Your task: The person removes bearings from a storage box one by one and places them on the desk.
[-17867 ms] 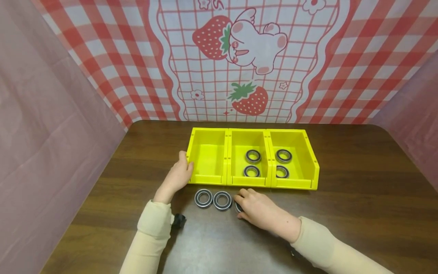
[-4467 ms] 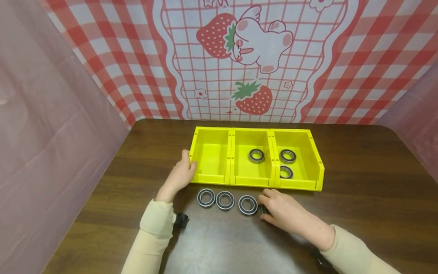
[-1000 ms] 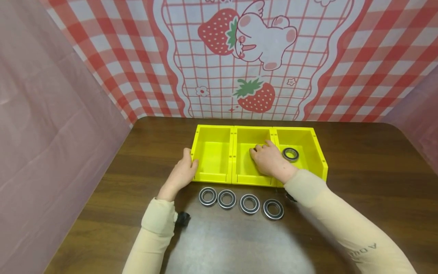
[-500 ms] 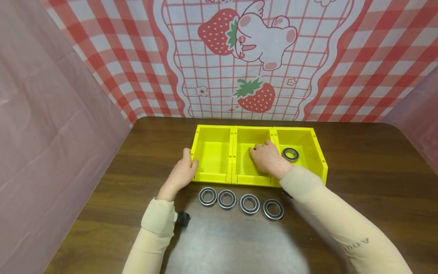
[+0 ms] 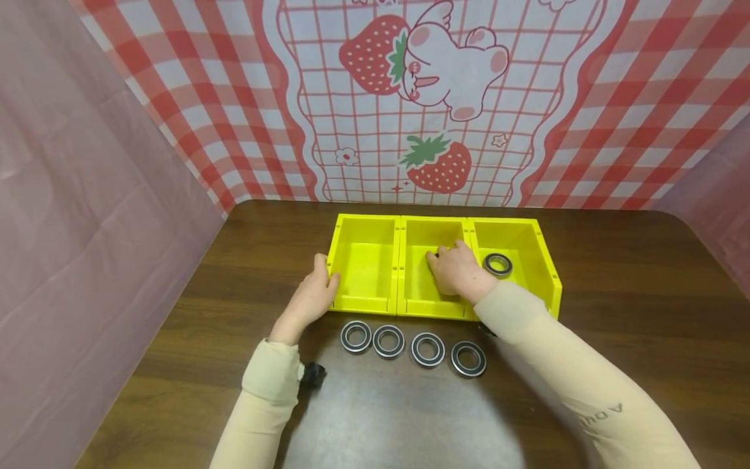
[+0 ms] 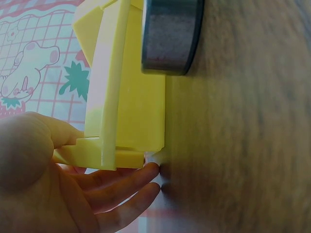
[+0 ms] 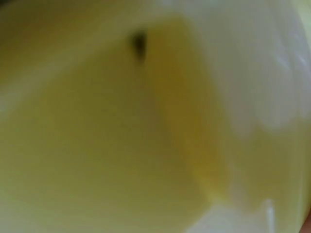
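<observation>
Three joined yellow plastic bins stand in a row on the table. My left hand grips the outer wall of the left bin, thumb over the edge and fingers outside, as the left wrist view shows. My right hand reaches into the middle bin with its fingers curled over a ball bearing, of which only a dark sliver shows. Another ball bearing lies in the right bin; my right sleeve hides that bin's front part. In front of the bins, several black-and-silver ball bearings lie flat in a row.
The brown wood-grain table extends to both sides of the bins. Behind it hangs a red-and-white checked cloth with strawberries, and a pinkish curtain is at the left. The right wrist view is blurred yellow plastic.
Since the oldest frame, the row of bearings on the table has grown and the middle bin's front bearing is gone. My right hand has moved from the row into the middle bin; left hand keeps its grip.
</observation>
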Demonstrator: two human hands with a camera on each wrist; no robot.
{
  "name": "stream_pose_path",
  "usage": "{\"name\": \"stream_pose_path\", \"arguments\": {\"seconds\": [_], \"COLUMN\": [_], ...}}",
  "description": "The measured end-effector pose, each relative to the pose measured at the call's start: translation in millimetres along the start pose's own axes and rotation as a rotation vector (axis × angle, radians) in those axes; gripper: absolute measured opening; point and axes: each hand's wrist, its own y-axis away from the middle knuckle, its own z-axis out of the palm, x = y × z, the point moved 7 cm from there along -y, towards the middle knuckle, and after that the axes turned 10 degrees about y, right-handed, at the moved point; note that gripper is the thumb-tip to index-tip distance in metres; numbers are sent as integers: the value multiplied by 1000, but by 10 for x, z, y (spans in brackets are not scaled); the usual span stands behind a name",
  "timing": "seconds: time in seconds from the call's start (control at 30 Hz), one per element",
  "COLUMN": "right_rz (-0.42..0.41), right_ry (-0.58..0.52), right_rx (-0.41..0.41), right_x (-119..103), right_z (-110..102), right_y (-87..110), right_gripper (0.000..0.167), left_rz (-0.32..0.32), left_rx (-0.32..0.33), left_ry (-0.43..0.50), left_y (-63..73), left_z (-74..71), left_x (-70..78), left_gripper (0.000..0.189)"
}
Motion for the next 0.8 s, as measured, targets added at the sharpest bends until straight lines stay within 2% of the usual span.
{"name": "stream_pose_path", "arguments": {"seconds": [0.13,0.23,0.53,0.8], "right_rz": [-10,-14,-9,-7], "right_ry": [15,21,12,10], "right_rx": [-50,-56,41,58], "right_x": [-10,-14,-8,-12], "right_z": [10,17,-11,-9], "right_y": [1,1,8,2], "right_gripper": [62,61,33,36], "left_rz": [-1,3,35,24], "left_rx": [0,4,11,2], "left_ry": [1,2,-9,4], "left_y": [-1,-2,6,15], "left_z": [1,0,0,-2], "left_x": [-5,-1,18,11], "left_gripper": [33,32,31,32]}}
